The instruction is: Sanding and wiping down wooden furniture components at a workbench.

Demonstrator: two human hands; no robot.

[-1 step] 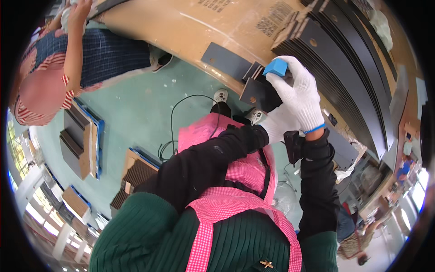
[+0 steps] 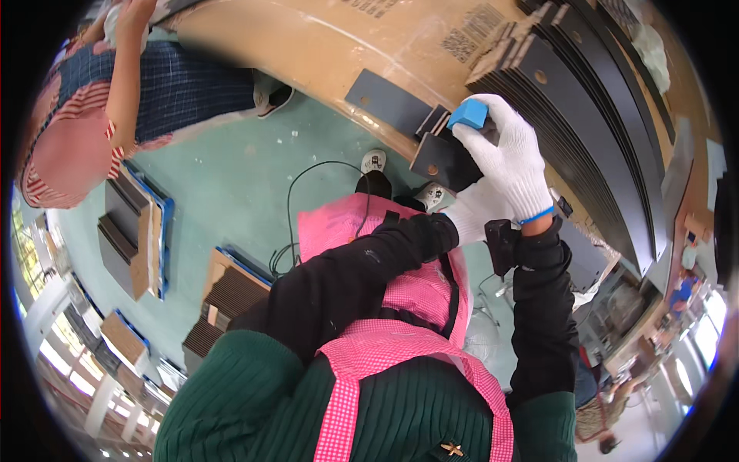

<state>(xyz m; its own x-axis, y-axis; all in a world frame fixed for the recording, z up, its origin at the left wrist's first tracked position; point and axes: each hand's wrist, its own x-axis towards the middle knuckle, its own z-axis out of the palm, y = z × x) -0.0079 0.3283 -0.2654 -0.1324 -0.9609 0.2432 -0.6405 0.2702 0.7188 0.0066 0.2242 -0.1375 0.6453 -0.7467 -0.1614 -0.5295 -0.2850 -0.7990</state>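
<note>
Evidently pinched a small blue angular block in the white-gloved right hand, probably for steady control; could not tell the grip of the white-gloved left hand.

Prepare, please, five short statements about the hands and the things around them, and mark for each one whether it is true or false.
1. The right hand holds a blue block between thumb and fingers. True.
2. All fingers of the left hand are clearly visible. False: they are hidden, mostly behind the right hand.
3. Both hands wear white gloves. True.
4. The large dark panels stand on the picture's left of the blue block. False: they are to its right.
5. The person's apron is plain black. False: it is pink.
</note>
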